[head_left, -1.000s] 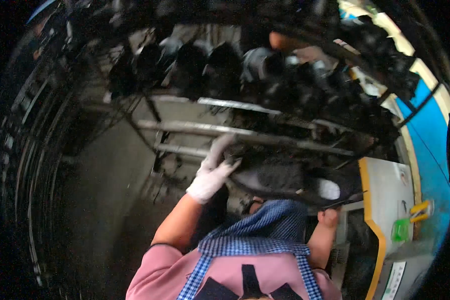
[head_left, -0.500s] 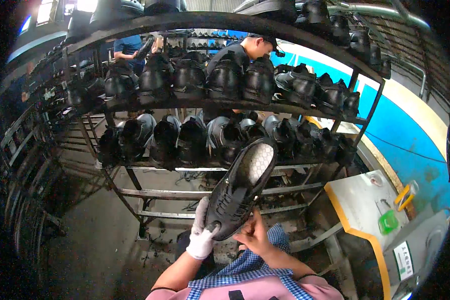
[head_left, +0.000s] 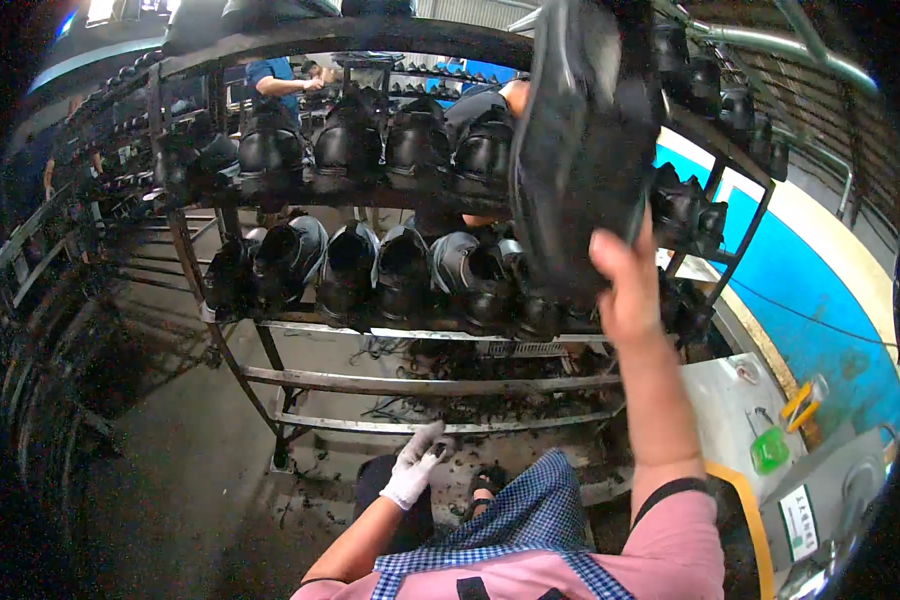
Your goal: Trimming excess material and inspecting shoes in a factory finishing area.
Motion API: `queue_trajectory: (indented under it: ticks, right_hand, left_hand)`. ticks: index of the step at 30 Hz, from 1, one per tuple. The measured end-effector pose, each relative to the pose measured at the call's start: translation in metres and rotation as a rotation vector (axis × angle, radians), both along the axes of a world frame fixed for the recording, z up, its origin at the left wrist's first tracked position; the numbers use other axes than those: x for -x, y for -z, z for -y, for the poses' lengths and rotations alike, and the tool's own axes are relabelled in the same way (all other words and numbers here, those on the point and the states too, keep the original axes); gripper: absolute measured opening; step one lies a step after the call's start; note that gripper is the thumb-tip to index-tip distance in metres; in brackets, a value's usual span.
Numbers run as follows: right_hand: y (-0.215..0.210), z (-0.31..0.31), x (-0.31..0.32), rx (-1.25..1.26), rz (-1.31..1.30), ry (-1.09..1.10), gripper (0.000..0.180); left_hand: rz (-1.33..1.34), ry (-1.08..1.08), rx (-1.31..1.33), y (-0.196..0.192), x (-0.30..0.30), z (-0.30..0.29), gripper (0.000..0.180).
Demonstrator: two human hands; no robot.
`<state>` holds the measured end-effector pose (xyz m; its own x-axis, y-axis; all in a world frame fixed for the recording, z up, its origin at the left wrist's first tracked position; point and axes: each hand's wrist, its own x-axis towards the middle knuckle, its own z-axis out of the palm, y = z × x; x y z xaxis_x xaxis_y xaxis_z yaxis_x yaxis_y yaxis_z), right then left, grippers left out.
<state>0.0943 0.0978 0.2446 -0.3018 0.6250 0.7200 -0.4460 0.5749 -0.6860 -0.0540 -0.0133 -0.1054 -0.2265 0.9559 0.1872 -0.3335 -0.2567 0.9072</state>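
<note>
Two hands were at work, well apart. Our bare right hand (head_left: 625, 285) was raised at the upper right of the frame, fingers wrapped around a black shoe (head_left: 580, 150) held sole toward us in front of the metal rack (head_left: 420, 380). Our gloved left hand (head_left: 415, 470) hung low at the bottom centre, fingers loosely curled and holding nothing. Rows of black shoes (head_left: 370, 265) filled the rack's shelves.

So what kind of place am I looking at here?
Likely a shoe factory floor: a tiered metal rack lined with unfinished black leather shoes, and the bare right hand lifting another black shoe.
</note>
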Motion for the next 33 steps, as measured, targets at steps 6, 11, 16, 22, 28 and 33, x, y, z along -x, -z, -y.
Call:
queue_trajectory:
  ticks: [6,11,16,22,28,33]
  right_hand:
    - [-0.13,-0.062,0.04,0.108,0.075,-0.133,0.039]
    - [-0.171,-0.101,0.052,0.067,0.157,-0.503,0.036]
    - [-0.176,-0.092,0.091,0.227,-0.112,-0.128,0.027]
    - [-0.167,-0.083,0.127,-0.746,-0.178,0.402,0.045]
    - [-0.167,0.009,0.169,-0.902,0.448,1.176,0.083]
    - [-0.198,0.009,0.166,-1.076,0.671,1.05,0.102]
  left_hand:
    - [0.008,-0.005,0.123,0.076,0.012,-0.01,0.035]
    - [0.118,-0.016,0.112,0.071,0.009,-0.01,0.034]
    - [0.005,-0.015,0.059,0.064,0.011,-0.011,0.035]
    - [0.04,-0.029,0.113,0.062,0.018,-0.011,0.031]
    - [0.097,-0.037,0.071,0.079,0.016,-0.014,0.027]
    - [0.019,-0.047,0.103,0.06,0.012,-0.012,0.027]
